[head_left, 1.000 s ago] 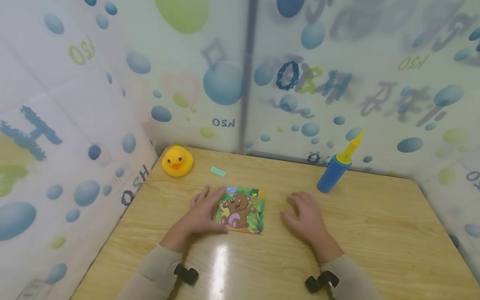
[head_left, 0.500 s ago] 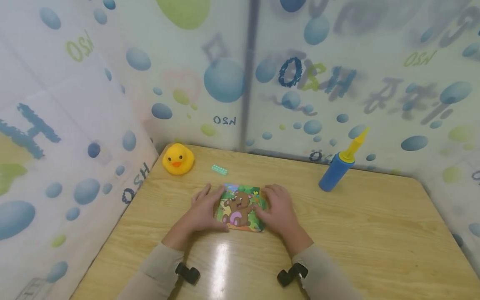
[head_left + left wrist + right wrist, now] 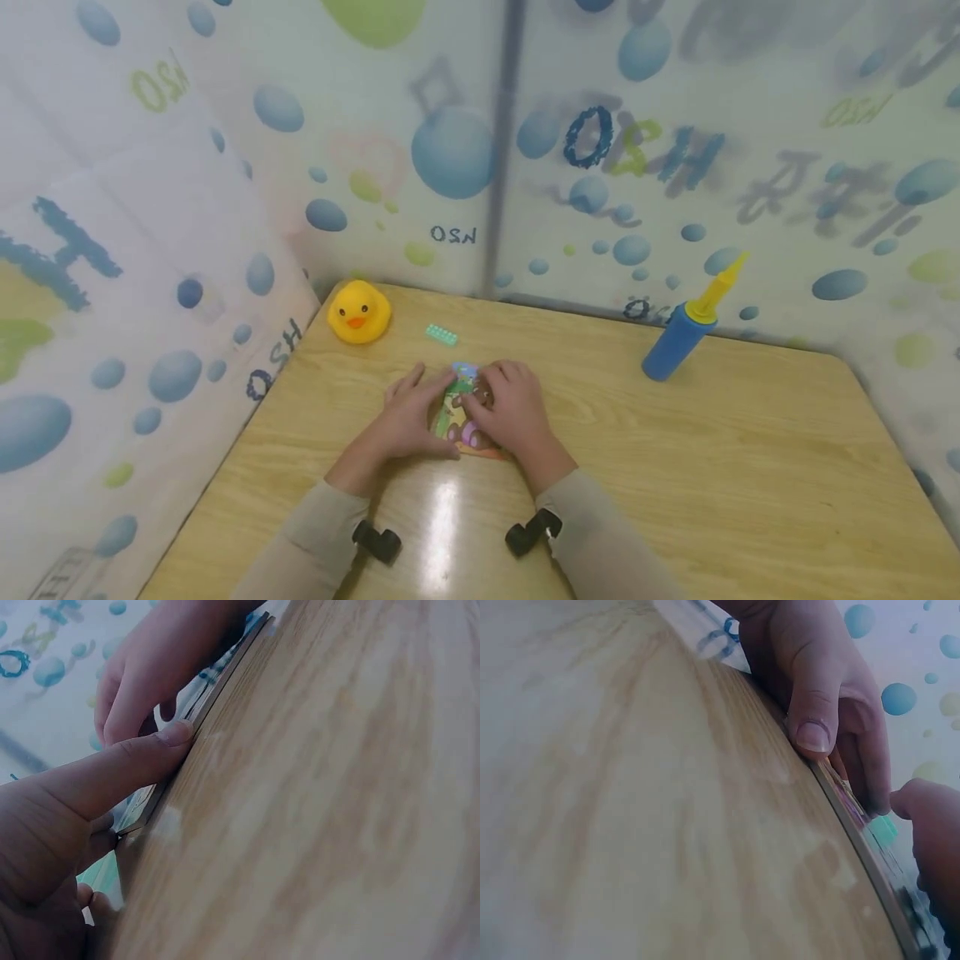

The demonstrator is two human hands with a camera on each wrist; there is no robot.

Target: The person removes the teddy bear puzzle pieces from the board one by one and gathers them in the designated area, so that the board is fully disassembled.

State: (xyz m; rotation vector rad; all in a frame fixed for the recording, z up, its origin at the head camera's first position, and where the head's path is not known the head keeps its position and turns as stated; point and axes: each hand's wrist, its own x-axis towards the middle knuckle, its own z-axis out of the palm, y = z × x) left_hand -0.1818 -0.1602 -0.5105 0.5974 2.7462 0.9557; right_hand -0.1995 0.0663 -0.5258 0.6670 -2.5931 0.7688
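A thin square picture board [image 3: 467,385] with a cartoon bear lies flat on the table. My left hand [image 3: 408,421] grips its left side, the thumb at the front edge and the fingers toward the back corner. In the left wrist view that thumb [image 3: 124,769] presses against the edge of the board [image 3: 225,686]. My right hand [image 3: 517,412] reaches over the right half and covers most of the bear, its thumb extended toward the left. From the right wrist, the right thumb [image 3: 941,832] shows above the board, close to the left fingers.
A yellow rubber duck [image 3: 359,312] sits at the back left of the wooden table [image 3: 712,483]. Behind the board lies a mint-green toy brick [image 3: 441,334]. A blue hand pump [image 3: 678,343] with a yellow nozzle stands at the back right, by the bubble-patterned wall covering [image 3: 360,125].
My right hand has moved left from the bare table onto the board and now covers its right half. The left hand has stayed at the left edge. The view has shifted slightly.
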